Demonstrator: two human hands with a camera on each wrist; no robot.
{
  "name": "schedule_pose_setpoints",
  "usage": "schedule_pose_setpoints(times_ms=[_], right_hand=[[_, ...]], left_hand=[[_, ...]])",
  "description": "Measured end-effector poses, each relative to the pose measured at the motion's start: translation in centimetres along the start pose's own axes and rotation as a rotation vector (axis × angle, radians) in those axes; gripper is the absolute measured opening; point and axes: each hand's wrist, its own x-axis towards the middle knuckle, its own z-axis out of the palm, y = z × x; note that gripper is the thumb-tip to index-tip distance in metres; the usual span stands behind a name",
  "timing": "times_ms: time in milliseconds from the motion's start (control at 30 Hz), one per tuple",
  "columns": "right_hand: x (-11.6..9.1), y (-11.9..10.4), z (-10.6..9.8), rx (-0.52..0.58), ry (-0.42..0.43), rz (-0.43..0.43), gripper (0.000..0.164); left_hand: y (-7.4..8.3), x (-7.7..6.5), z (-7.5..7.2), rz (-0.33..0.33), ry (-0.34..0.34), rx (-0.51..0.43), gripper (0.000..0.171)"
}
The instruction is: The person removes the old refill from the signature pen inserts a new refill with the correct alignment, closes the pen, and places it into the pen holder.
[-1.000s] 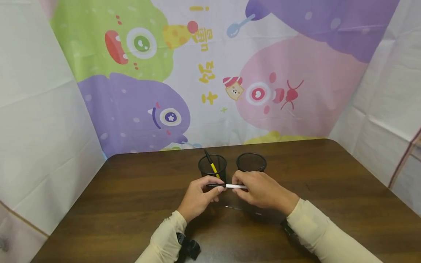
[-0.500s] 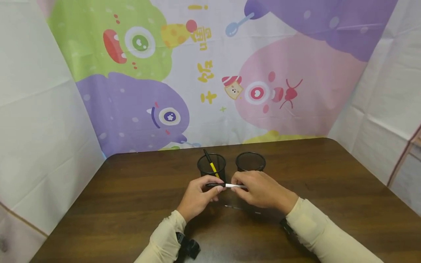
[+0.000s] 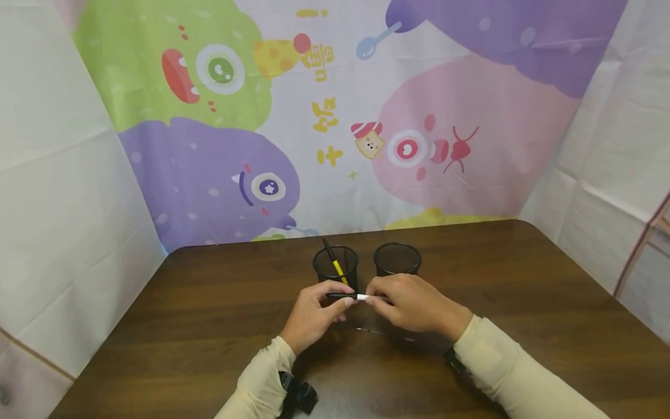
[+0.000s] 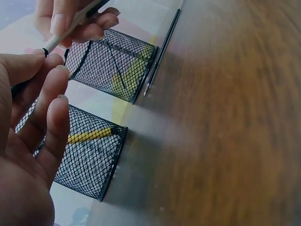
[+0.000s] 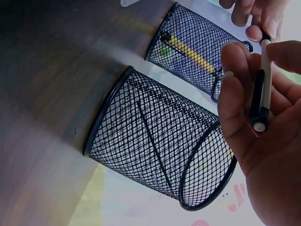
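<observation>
A white and black pen [image 3: 362, 297] is held level between both hands above the table. The left hand [image 3: 309, 320] pinches its black end between thumb and fingers. At the other end, the right hand [image 3: 419, 302] grips the white barrel with thumb and curled fingers. In the right wrist view the black clip and butt of the pen [image 5: 259, 117] point out past the palm. A thin pen refill [image 4: 162, 52] lies on the table below the hands.
Just beyond the hands stand two black mesh pen cups. A yellow and black pen [image 3: 338, 267] leans in the left cup [image 3: 314, 265]; one thin dark stick [image 5: 153, 141] is inside the right cup [image 3: 396, 244]. A cartoon cloth [image 3: 335, 198] hangs behind the table [image 3: 209, 326].
The pen has rolled in the right fingers: less white barrel shows and a dark part now appears beside the right fingertips. Both hands otherwise keep nearly the same place.
</observation>
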Motion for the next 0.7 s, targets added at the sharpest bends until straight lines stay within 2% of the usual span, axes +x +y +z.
schedule_pose_setpoints(times_ms=[467, 700], right_hand=[[-0.16, 0.18, 0.13, -0.031, -0.014, -0.009, 0.015], [-0.07, 0.28, 0.05, -0.009, 0.006, 0.003, 0.008]], left_hand=[[-0.06, 0.1, 0.16, -0.026, -0.005, 0.015, 0.024], [-0.13, 0.11, 0.1, -0.007, 0.011, 0.016, 0.018]])
